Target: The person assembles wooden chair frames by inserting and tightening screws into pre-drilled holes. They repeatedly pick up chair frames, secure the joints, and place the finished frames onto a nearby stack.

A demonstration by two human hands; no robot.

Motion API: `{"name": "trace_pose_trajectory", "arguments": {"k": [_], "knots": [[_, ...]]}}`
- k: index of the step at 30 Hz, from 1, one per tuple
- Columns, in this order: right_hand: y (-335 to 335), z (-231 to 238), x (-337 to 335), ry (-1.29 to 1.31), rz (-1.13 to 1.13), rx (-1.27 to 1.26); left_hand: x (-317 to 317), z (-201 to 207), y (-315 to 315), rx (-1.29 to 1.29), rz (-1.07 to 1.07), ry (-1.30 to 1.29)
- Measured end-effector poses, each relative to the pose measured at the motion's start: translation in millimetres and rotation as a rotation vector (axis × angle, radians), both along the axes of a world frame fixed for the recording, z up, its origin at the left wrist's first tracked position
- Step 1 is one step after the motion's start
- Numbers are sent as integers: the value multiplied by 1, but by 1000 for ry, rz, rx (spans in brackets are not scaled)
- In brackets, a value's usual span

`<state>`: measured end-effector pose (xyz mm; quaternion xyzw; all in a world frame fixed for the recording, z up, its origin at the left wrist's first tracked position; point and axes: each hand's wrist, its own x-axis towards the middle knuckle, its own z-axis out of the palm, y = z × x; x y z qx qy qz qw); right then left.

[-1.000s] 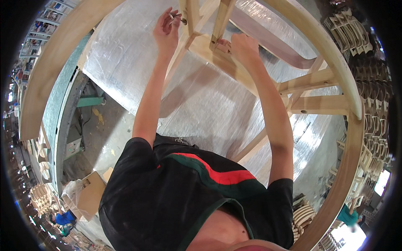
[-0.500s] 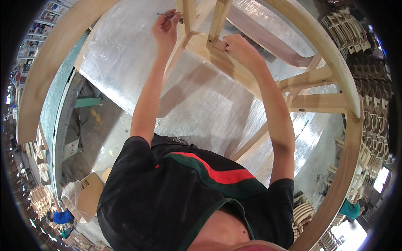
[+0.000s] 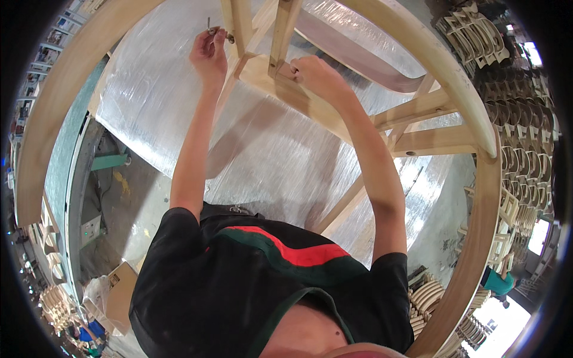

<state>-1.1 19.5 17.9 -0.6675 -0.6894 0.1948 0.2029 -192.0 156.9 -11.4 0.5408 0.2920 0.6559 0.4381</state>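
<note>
No text, label, number or sign is showing legibly in this view. At the lower left of the frame, a carton is bearing a dark patch, too small to read. Above it, a grey box is displaying small marks, also unreadable.

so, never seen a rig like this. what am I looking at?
No robot here: the wearer works with two bare hands. The view comes from a wide fisheye camera on the person's head, looking down, so straight edges bend near the rim. The left hand holds a thin metal piece beside an upright of a wooden frame. The right hand is curled close to a rail; whether it grips anything is hidden. A shiny, film-like surface lies below the frame.
</note>
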Motion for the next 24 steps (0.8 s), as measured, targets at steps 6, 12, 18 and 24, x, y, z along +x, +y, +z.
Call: {"name": "trace_pose_trajectory", "arguments": {"k": [6,12,18,24], "knots": [[0,5,2,-38,39,96,-6,-6,2,37,-18,3],[2,4,-3,-175,-42,14,-7,-1,-2,62,62,6],[9,0,-3,-320,-104,-80,-12,1,-2,20,18,47],[2,4,0,-311,-101,38,-11,8,-6,45,56,47]]}}
